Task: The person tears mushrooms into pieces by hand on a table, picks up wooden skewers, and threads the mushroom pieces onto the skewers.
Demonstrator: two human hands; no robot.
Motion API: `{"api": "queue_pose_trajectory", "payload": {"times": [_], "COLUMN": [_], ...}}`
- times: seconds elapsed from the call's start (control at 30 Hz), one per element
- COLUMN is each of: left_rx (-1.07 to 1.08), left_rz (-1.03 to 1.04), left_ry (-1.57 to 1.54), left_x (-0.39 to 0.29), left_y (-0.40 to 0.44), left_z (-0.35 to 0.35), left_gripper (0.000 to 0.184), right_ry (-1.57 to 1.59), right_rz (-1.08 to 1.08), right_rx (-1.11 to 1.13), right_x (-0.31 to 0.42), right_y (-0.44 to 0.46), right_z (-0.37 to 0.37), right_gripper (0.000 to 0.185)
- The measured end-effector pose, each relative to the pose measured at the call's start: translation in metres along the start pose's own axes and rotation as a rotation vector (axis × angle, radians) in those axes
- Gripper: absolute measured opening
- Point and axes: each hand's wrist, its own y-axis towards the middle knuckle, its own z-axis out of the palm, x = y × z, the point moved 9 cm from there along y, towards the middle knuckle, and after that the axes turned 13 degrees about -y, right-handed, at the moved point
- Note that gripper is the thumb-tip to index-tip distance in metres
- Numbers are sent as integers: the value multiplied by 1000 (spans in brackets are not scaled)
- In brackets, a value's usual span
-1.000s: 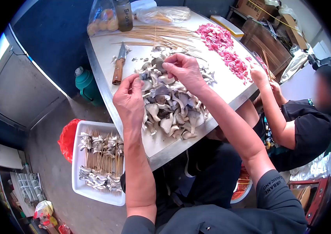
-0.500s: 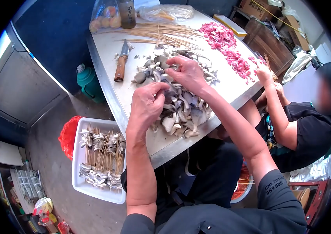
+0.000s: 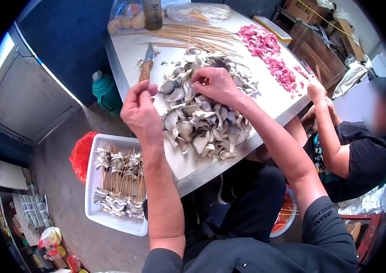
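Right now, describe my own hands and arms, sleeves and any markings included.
Your left hand and right hand are ungloved, with no watch or bracelet visible. Both forearms are bare below short, dark grey sleeves. The right sleeve bears dark lettering that includes "URBANE".

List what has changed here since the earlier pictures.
The left hand went in over the mushroom pile, then drew back left; its fingers now overlap the end of the knife in view. Whether it touches or holds anything is unclear. The right hand stays over the pile. The knife, loose skewers, pink meat and white tray look unmoved.
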Motion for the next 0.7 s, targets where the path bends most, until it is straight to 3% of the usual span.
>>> {"api": "queue_pose_trajectory", "payload": {"times": [0.07, 0.23, 0.37, 0.5, 0.63, 0.7], "left_rx": [-174, -209, -200, -190, -161, -130], "left_rz": [-6, -27, -29, -42, -43, -31], "left_ry": [-99, -133, -130, -121, -81, -11], "left_x": [2, 6, 8, 12, 16, 15], "left_y": [2, 2, 3, 3, 5, 4], "left_z": [-20, -22, -23, -20, -22, -20], "left_gripper": [18, 18, 17, 16, 16, 19], "right_ry": [0, -120, -274, -368, -284, 46], "right_rz": [3, -142, -327, -328, -245, -71], "right_rx": [7, -92, 6, 127, 21, -77], "right_x": [3, 35, 67, 65, 58, 42], "right_y": [3, 18, 29, 38, 39, 37], "right_z": [-1, -5, 21, 45, 31, 14], "right_gripper": [18, 26, 36, 34, 27, 23]}}
